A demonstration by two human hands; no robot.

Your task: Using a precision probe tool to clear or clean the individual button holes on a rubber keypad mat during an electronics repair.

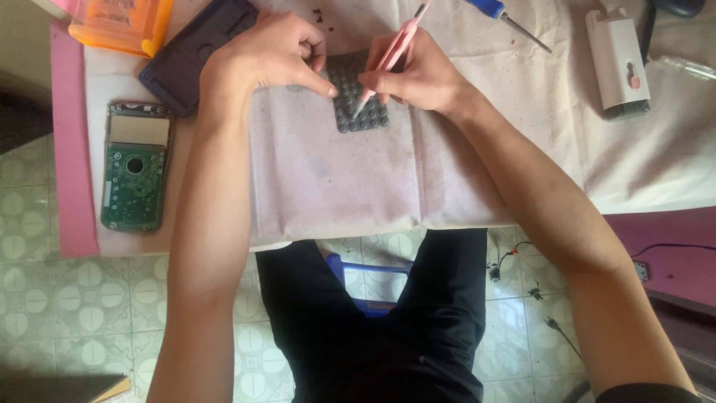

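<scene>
A grey rubber keypad mat [365,112] with rows of round bumps lies on a pale cloth [335,179] at the middle of the table. My left hand [272,52] rests on the mat's left edge, the thumb pressing down beside it. A thin pink stick-like tool [388,56] is gripped like a pen in my right hand [418,75], its tip touching the bumps. Part of the mat is hidden under both hands.
A green circuit board with a small screen [136,166] lies at the left. A dark blue device shell [200,54] and an orange plastic box [123,24] sit at the back left. A blue-handled screwdriver [507,19] and a white oblong gadget [617,63] lie at the back right.
</scene>
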